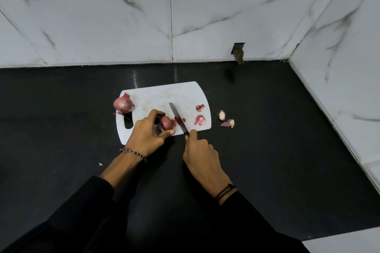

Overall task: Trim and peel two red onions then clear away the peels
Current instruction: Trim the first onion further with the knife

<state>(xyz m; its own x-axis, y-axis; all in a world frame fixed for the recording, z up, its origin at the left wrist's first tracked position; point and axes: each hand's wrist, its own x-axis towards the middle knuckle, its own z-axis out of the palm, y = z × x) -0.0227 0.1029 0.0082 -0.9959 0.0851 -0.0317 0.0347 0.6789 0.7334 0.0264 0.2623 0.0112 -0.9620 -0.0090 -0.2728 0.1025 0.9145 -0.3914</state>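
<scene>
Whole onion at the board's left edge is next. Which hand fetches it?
Left, probably. The left hand holds the onion being trimmed close to the whole onion, on the same side of the board. The right hand grips the knife farther right.

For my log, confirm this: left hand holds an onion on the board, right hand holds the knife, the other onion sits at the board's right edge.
Not quite: the head view shows the other onion at the board's left edge. The rest holds.
</scene>
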